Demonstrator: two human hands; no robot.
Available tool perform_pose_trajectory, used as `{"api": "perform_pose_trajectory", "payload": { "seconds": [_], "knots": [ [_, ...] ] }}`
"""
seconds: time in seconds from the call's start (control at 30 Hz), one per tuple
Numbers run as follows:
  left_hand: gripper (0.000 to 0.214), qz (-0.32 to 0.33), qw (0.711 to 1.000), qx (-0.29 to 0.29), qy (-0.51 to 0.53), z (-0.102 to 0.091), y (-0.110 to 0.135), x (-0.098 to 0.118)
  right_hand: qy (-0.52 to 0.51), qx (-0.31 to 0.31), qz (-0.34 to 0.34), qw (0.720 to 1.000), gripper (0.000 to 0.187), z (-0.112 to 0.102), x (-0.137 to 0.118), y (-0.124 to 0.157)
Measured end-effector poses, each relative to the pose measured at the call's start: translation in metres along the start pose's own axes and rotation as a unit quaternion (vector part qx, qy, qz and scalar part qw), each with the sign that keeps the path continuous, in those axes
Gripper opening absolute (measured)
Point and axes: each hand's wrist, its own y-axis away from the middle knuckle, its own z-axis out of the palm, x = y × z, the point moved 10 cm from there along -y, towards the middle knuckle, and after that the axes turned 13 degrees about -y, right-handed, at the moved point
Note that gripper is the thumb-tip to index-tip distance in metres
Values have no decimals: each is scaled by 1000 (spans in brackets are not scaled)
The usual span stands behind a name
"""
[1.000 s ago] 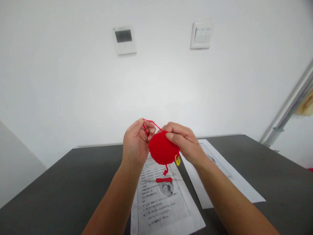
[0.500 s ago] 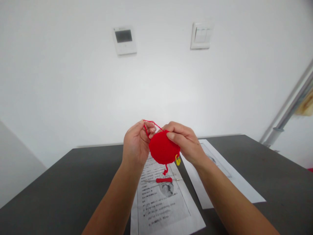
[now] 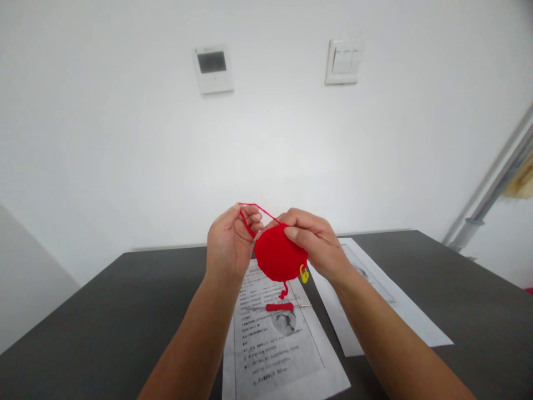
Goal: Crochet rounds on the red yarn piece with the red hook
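A round red crochet piece (image 3: 278, 258) hangs in the air above the table, pinched at its upper edge by my right hand (image 3: 316, 244). A yellow stitch marker (image 3: 304, 274) dangles from its lower right rim, and a short red tail hangs below it. My left hand (image 3: 229, 244) is closed on a loop of red yarn (image 3: 249, 214) that runs from the piece's top to my fingers. Below, a crochet hook with a red handle (image 3: 280, 306) lies on a printed sheet.
Two printed paper sheets (image 3: 275, 355) (image 3: 391, 303) lie on the dark table (image 3: 104, 322). A white wall behind carries a small control panel (image 3: 212, 68) and a light switch (image 3: 343, 61). A metal pole (image 3: 491, 189) slants at the right.
My left hand has drawn the yarn loop slightly to the left, lengthening it. The red piece and my right hand have barely shifted.
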Motion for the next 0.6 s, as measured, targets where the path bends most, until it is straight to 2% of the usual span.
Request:
{"api": "perform_pose_trajectory", "payload": {
  "seconds": [0.1,0.27,0.47,0.53,0.6],
  "knots": [
    [44,0,1000,9,17,-4,-1,4,-2,-9,10,1000,16,3,0,1],
    [43,38,998,27,34,-13,-4,18,-17,-15,20,1000,15,4,1,2],
    [40,59,997,55,-1,-21,-9,22,-3,-3,23,1000,15,3,0,1],
    [35,79,995,63,-25,-26,-12,24,3,-3,27,1000,15,3,0,1],
    [26,114,990,47,-67,-27,-15,29,9,-4,27,1000,17,3,0,1]
  ]
}}
